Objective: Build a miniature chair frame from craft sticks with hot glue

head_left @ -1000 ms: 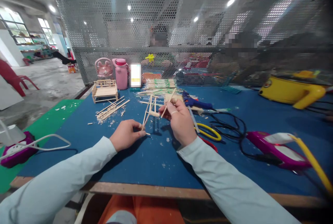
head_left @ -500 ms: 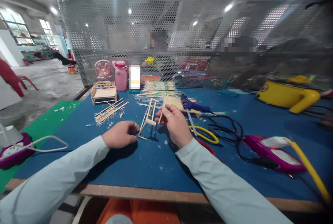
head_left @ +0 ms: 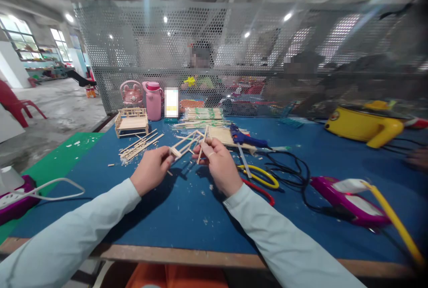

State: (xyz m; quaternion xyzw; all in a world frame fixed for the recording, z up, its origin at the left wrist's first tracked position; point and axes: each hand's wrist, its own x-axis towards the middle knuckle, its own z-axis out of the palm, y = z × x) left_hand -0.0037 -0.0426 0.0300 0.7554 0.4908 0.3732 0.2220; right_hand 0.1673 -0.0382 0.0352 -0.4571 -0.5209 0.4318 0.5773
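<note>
My left hand (head_left: 151, 168) is closed on the lower end of a small frame of wooden sticks (head_left: 184, 146), which is tilted and reaches away to the right. Between the thumb and fingers of my right hand (head_left: 222, 167) is a thin wooden stick piece (head_left: 202, 149), held nearly upright. The frame's far end comes close to this piece; whether they touch I cannot tell. Just right of my right hand lies a blue glue gun (head_left: 249, 137), its glue stick slanting down toward yellow-handled scissors (head_left: 262, 176). Part of each held piece is hidden by the fingers.
Loose sticks (head_left: 138, 147) and a miniature wooden bed (head_left: 131, 124) lie at the left. Bundled sticks (head_left: 203, 114), a pink bottle (head_left: 154, 103) and a phone (head_left: 171, 103) stand behind. At the right are a purple power strip (head_left: 351, 201) and a yellow pot (head_left: 363, 123).
My left hand has taken hold of the frame, which stood on the table before, and has tilted it to the right. My right hand keeps its stick piece.
</note>
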